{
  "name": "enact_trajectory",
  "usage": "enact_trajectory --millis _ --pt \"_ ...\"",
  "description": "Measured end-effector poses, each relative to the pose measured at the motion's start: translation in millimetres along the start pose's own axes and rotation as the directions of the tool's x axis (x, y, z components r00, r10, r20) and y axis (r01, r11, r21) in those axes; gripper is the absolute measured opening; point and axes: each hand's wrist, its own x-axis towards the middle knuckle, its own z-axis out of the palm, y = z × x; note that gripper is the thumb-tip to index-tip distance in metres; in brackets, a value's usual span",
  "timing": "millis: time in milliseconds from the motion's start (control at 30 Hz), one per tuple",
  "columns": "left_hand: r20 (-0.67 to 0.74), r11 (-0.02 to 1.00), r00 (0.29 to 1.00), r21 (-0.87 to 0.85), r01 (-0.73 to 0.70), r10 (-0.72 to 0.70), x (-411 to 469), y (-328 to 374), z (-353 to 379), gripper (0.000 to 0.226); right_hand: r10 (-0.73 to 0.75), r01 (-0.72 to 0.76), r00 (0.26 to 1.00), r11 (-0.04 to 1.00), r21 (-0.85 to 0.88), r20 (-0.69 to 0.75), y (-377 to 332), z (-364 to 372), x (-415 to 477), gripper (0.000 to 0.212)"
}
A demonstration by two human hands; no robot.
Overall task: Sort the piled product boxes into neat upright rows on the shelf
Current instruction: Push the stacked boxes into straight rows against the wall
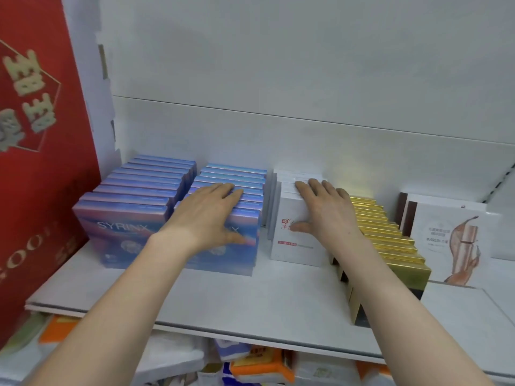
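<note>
Both hands lay flat on upright rows along the shelf (264, 299).
Left hand (207, 211) rested open-palmed atop blue SYRINX boxes (223, 179); right hand (324, 208) spread over white boxes (292, 246), gripping nothing.

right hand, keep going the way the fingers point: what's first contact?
Right hand lies on the white boxes, fingers pointing back. Beyond the row's rear boxes, likely the shelf's back panel; depth unclear.

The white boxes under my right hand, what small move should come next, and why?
Probably draw the white boxes forward with the right hand until their front meets the blue row under the left hand. The white row's front sits slightly behind the blue fronts, and its boxes look stepped.
</note>
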Motion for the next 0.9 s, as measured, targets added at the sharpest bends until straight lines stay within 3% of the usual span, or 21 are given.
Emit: enact_trajectory --millis 200,333,433,500,567,667,900 --pt "-0.028 0.999 0.998 0.010 -0.048 0.048 -0.8 -2.8 1.1 0.093 0.037 -0.037 0.999 0.999 0.021 0.021 -3.5 -13.9 -15.1 0.100" --pt "-0.118 0.994 0.987 0.028 -0.104 0.107 1.0 4.0 4.0 0.084 0.153 -0.148 0.988 0.947 0.284 0.004 8.5 -31.8 -57.3 0.091" --pt "-0.295 0.971 0.926 0.031 -0.236 0.234 2.8 28.9 8.7 0.071 0.302 -0.254 0.951 0.884 0.392 -0.065 34.7 -37.0 -105.1 0.088" --pt "-0.404 0.946 0.869 -0.023 -0.324 0.287 3.5 55.1 18.2 0.064 0.348 -0.338 0.937 0.877 0.342 0.032 58.5 -34.6 -132.6 0.102" --pt "-0.406 0.924 0.857 -0.073 -0.376 0.316 3.3 87.0 32.2 0.065 0.331 -0.375 0.920 0.898 0.228 0.208 78.7 -28.5 -146.8 0.116" --pt "-0.357 0.914 0.877 -0.125 -0.386 0.321 2.2 133.6 58.4 0.073 0.226 -0.272 0.931 0.954 0.128 0.287 94.5 -13.3 -148.7 0.122" --pt "-0.214 0.855 0.968 -0.471 -0.218 0.129 14.9 205.0 123.0 0.087 0.093 -0.099 0.994 0.986 0.134 0.049 109.0 18.9 -137.8 0.109"
